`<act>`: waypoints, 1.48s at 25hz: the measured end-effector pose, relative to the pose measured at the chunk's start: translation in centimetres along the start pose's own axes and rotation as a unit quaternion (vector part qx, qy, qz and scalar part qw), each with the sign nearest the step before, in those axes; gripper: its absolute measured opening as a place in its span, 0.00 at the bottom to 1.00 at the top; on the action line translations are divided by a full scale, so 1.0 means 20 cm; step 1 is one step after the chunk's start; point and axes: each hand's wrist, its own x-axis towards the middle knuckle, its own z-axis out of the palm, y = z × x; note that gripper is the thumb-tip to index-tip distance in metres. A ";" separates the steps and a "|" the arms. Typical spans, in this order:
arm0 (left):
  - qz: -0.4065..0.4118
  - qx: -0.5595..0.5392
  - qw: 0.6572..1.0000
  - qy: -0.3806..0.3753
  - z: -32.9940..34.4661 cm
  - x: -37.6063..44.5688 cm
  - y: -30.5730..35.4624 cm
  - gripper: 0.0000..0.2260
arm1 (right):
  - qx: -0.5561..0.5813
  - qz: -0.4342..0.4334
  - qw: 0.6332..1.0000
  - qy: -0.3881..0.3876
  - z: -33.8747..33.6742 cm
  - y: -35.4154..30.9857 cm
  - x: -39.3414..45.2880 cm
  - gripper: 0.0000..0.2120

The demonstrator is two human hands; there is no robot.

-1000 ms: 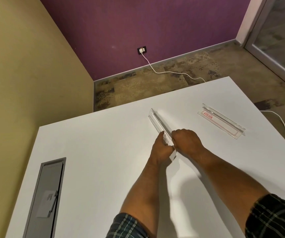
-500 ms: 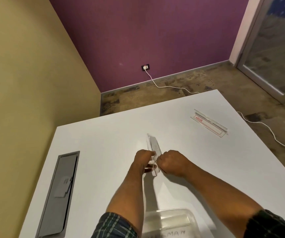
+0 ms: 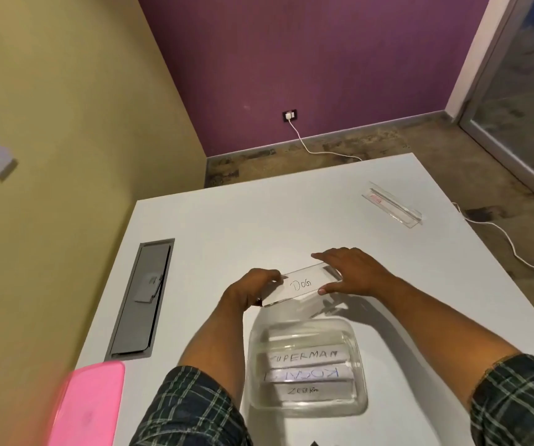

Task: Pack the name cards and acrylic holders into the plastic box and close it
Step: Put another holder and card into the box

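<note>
An acrylic holder with a card reading "DOG" [image 3: 301, 286] is held above the white table [image 3: 227, 220], just beyond the clear plastic box [image 3: 360, 375]. My left hand [image 3: 252, 286] grips its left end. My right hand [image 3: 349, 273] holds its right end, fingers spread over the far edge and thumb on the near edge. Inside the box lie several name cards, among them "SUPERMAN" and "ZEBRA". A second acrylic holder [image 3: 392, 203] with a red-printed card lies at the table's far right. The pink lid [image 3: 87, 407] sits at the near left.
A grey cable hatch [image 3: 141, 300] is set into the table on the left. A white cable [image 3: 503, 239] trails over the floor past the table's right edge, another runs to a wall socket [image 3: 290, 115]. Yellow wall to the left, glass door at far right.
Both hands lifted the holder off the table, turned it crosswise with its card facing up, and drew it nearer. The view tilted down, bringing the box and pink lid into sight.
</note>
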 end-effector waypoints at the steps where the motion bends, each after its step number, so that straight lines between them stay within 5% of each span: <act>1: 0.000 0.004 1.000 -0.017 0.00 -0.02 -0.02 0.13 | 0.020 0.002 1.000 -0.019 0.00 -0.01 -0.03 0.43; 7: -0.041 0.017 0.989 -0.144 -0.05 -0.11 -0.16 0.17 | 0.137 -0.006 0.985 -0.104 0.05 -0.14 -0.16 0.40; 12: -0.075 0.051 0.971 -0.222 -0.04 -0.17 -0.29 0.18 | 0.173 -0.047 0.969 -0.169 0.14 -0.28 -0.26 0.24; 17: -0.069 0.205 0.946 -0.242 0.04 -0.19 -0.35 0.20 | 0.100 -0.072 0.967 -0.222 0.23 -0.35 -0.32 0.30; 22: -0.006 0.312 0.926 -0.214 0.13 -0.20 -0.40 0.25 | 0.042 -0.088 0.972 -0.215 0.37 -0.39 -0.41 0.27; 28: 0.029 0.392 0.904 -0.171 0.20 -0.18 -0.48 0.17 | -0.090 -0.145 0.963 -0.208 0.44 -0.43 -0.43 0.27; 33: 0.075 0.546 0.825 -0.124 0.24 -0.20 -0.43 0.13 | -0.190 -0.185 0.941 -0.213 0.45 -0.47 -0.42 0.27; 37: 0.090 0.630 0.766 -0.086 0.27 -0.24 -0.46 0.21 | -0.215 -0.195 0.930 -0.223 0.50 -0.50 -0.46 0.18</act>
